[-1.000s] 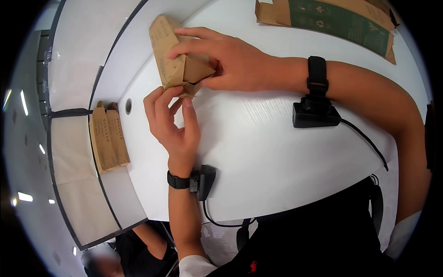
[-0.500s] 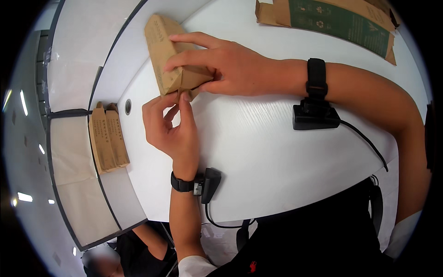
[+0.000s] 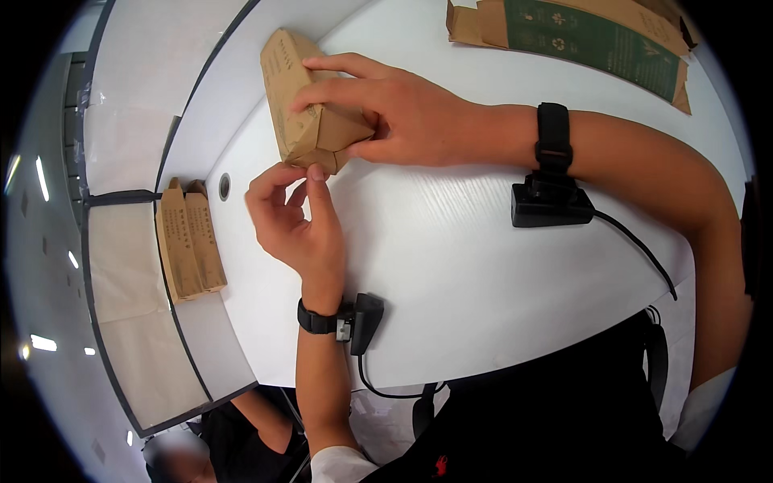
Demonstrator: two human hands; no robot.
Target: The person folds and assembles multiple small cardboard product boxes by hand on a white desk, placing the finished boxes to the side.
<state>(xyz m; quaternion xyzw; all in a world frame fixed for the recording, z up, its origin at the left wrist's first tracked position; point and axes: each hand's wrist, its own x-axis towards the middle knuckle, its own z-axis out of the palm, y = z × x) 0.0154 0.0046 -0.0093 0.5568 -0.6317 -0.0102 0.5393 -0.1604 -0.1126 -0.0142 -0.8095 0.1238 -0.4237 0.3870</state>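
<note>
A brown cardboard box is tilted above the far left of the white table, its folded end facing me. My right hand wraps round it from the right, fingers over the upper face and thumb low at the folded end. Below that end is my left hand, its thumb and index finger pinching the lower edge of the box's flaps. The other fingers of that hand are curled. What lies inside the box is hidden.
Two brown cardboard boxes stand against the partition at left. A flattened brown and green carton lies at the far right. Near the left edge, the table has a round hole. Another person's arm shows beyond the partition.
The box has turned slightly, and its end flaps now lie flatter. My left thumb and fingers have shifted a little along its lower edge; my right hand keeps its hold.
</note>
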